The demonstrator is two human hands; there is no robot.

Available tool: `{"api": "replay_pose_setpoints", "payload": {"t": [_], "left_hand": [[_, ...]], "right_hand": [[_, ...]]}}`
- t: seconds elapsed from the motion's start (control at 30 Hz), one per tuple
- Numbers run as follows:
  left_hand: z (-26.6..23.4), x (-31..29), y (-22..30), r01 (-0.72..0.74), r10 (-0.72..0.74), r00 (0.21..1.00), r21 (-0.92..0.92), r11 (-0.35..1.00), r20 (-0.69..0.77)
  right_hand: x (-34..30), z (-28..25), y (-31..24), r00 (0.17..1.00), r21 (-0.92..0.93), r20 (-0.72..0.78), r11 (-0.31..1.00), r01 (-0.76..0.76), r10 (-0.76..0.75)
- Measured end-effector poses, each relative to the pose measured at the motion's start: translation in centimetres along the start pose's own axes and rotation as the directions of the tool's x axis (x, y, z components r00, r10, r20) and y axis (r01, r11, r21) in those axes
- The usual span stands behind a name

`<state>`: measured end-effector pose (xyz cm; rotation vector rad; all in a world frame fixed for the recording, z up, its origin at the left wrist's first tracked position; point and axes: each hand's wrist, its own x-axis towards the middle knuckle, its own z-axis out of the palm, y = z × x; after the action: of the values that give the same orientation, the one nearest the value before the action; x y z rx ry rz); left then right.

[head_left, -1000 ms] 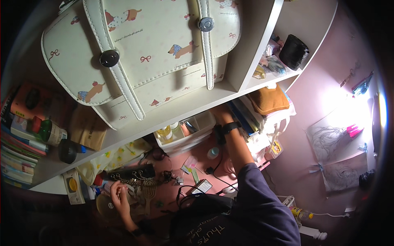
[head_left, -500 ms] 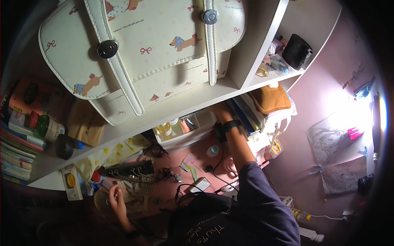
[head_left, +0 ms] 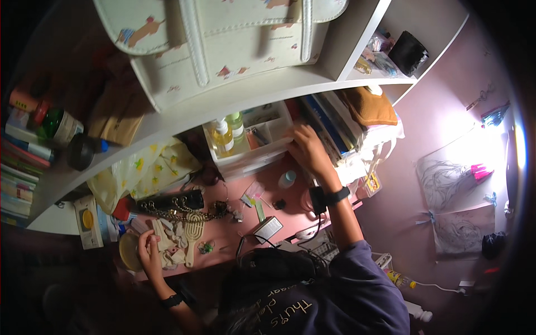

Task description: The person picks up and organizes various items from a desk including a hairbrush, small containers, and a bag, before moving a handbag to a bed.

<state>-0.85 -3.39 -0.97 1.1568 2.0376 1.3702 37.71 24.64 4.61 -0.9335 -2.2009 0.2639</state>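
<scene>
My right hand (head_left: 306, 148) reaches to the right side of a white desk organizer (head_left: 254, 161), its bent fingers closed over the rim. In the organizer stand a pump bottle of yellow liquid (head_left: 222, 138) and a pale green bottle (head_left: 235, 124), with small items in its compartments. My left hand (head_left: 149, 254) is at the desk's front left, fingers loosely bent and apart, with nothing visible in them. Beside it are a round yellowish disc (head_left: 130, 252), a crumpled cream cloth (head_left: 170, 240) and a pale hairbrush (head_left: 193, 237).
A shelf (head_left: 234, 100) overhangs the pink desk (head_left: 223, 251), bearing a white satchel (head_left: 240, 56). Upright books (head_left: 324, 125) stand right of the organizer. A black chain-strap bag (head_left: 173, 201), a small white box (head_left: 268, 229), a blue-capped container (head_left: 287, 178) and cables lie about.
My right hand has come back from deep beside the organizer to its right rim. My left hand has shifted slightly. The view has tilted down, showing more of the desk.
</scene>
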Motion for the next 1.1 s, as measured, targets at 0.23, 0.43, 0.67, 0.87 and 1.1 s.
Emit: {"api": "replay_pose_setpoints", "payload": {"t": [0.23,0.43,0.67,0.87,1.1], "left_hand": [[-4.5,-3.8,-2.3,0.008,0.002,0.992,0.078,0.997,-0.123],[-9.4,-7.4,-6.0,0.046,-0.053,0.967,-0.034,0.998,-0.25],[-10.5,-8.8,-6.1,0.092,-0.096,0.951,-0.027,0.995,-0.295],[-10.6,-9.9,-6.1,0.168,-0.145,0.961,0.08,0.983,-0.235],[-12.2,-11.5,-7.2,0.216,-0.173,0.955,0.167,0.962,-0.243]], "right_hand": [[-6.9,0.7,-3.3,0.988,-0.109,0.152,0.994,-0.021,0.038],[-11.0,3.4,-2.3,0.942,-0.246,0.305,0.967,-0.06,0.136],[-13.5,12.4,-1.6,0.779,-0.391,0.529,0.912,-0.128,0.336],[-14.6,18.2,-2.3,0.675,-0.421,0.577,0.875,-0.238,0.461],[-13.7,19.2,-3.6,0.621,-0.382,0.507,0.802,-0.46,0.598]]}}
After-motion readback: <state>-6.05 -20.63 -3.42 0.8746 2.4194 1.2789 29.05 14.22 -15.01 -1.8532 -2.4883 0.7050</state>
